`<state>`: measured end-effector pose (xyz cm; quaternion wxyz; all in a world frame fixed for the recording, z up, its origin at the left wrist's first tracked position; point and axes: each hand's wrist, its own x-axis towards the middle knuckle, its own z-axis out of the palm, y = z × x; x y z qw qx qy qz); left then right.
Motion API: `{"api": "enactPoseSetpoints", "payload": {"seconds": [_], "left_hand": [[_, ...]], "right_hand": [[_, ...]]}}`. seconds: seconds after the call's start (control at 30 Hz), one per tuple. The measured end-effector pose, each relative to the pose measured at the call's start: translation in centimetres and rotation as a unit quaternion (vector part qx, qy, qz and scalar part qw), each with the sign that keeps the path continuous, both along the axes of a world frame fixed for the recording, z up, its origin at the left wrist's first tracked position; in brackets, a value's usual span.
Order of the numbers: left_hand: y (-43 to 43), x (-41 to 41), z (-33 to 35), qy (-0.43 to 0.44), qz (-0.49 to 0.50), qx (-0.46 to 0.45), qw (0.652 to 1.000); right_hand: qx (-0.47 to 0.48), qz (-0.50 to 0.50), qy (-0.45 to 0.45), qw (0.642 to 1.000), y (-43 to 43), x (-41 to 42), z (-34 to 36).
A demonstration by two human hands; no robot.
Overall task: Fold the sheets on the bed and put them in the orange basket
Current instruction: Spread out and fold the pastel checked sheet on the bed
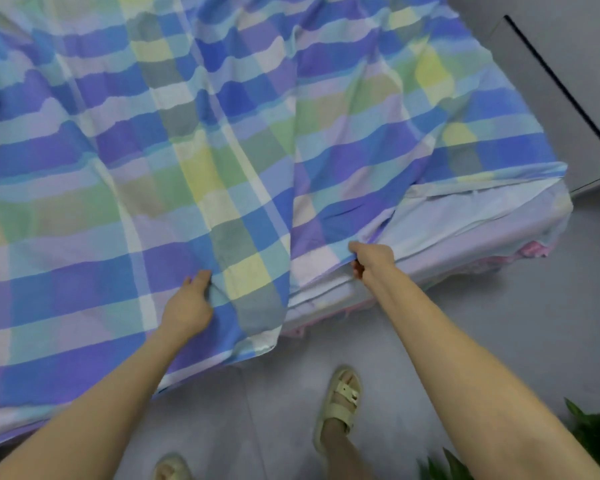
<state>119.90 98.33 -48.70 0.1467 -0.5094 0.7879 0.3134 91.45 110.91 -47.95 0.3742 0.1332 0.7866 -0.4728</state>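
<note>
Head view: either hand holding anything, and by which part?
Checked sheet: left hand pinches a crease near the hanging corner; right hand grips the front edge.

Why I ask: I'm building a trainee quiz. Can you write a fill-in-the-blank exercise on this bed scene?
1. The left hand and the right hand both hold the checked ____.
2. The hand nearer the corner of the bed is the ____ one.
3. The person stands on a grey floor in pale ____.
Missing words: sheet; right; sandals.
</note>
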Motion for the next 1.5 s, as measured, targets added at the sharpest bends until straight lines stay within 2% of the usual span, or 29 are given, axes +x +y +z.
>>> {"api": "enactPoseSetpoints", "payload": {"seconds": [0.07,0.13,0.27,0.33,0.47,0.6,0.67,0.77,0.83,0.9,0.97,1.07,1.13,1.2,1.27,1.43,1.5], "left_hand": [[0.4,-0.5,0.0,-0.041,0.019,0.014,0.999],[0.9,-1.2,0.2,-0.066,0.025,0.024,0.997],[1.2,-1.3,0.0,-0.093,0.032,0.021,0.995],[1.3,-1.6,-0.2,-0.103,0.032,0.019,0.994],[1.1,-1.3,-0.9,-0.127,0.030,0.025,0.991],[-0.1,-1.0,-2.0,-0.139,0.021,0.044,0.989],[-0.5,-1.0,-2.0,-0.144,0.018,0.050,0.988],[-0.8,-0.9,-2.0,-0.151,0.000,0.056,0.987],[-1.0,-1.0,-1.7,-0.155,-0.008,0.066,0.986],[-0.8,-0.9,-1.5,-0.154,-0.019,0.068,0.986],[-0.8,-0.7,-1.5,-0.148,-0.024,0.066,0.986],[-0.9,-0.4,-1.4,-0.141,-0.024,0.071,0.987],[-0.7,-0.3,-1.6,-0.135,-0.019,0.071,0.988],[-0.7,-0.2,-1.8,-0.135,-0.011,0.070,0.988],[-0.5,-0.2,-2.0,-0.129,-0.003,0.074,0.989],[-1.0,-0.1,-1.4,-0.160,-0.024,0.100,0.982],[-1.3,-1.3,-0.7,-0.212,-0.047,0.086,0.973]], "right_hand": [[0.048,0.036,0.119,0.991,2.7,-3.2,0.5],[0.066,0.008,0.169,0.983,6.1,-7.0,1.1],[-0.031,-0.019,0.030,0.999,8.4,-10.5,1.5],[-0.036,0.001,-0.031,0.999,7.8,-11.0,1.2],[-0.066,-0.063,-0.100,0.991,6.0,-10.0,0.0],[-0.112,-0.178,-0.105,0.972,3.6,-9.6,0.4],[-0.080,-0.202,-0.069,0.974,3.5,-9.5,1.2],[-0.034,-0.164,0.066,0.984,7.0,-10.1,3.0],[0.072,-0.083,0.175,0.978,10.3,-10.6,3.8],[0.183,-0.015,0.232,0.955,12.6,-10.6,3.3],[0.181,-0.036,0.201,0.962,12.7,-10.4,1.8],[0.060,-0.203,0.032,0.977,11.6,-11.2,-0.3],[-0.034,-0.235,-0.048,0.970,11.6,-12.2,-1.1],[-0.090,-0.211,-0.060,0.971,11.3,-12.7,-0.7],[-0.090,-0.174,-0.017,0.980,11.9,-13.1,0.3],[0.083,-0.073,0.084,0.990,13.2,-11.9,0.6],[0.162,0.037,0.088,0.982,12.6,-12.3,0.0]]}}
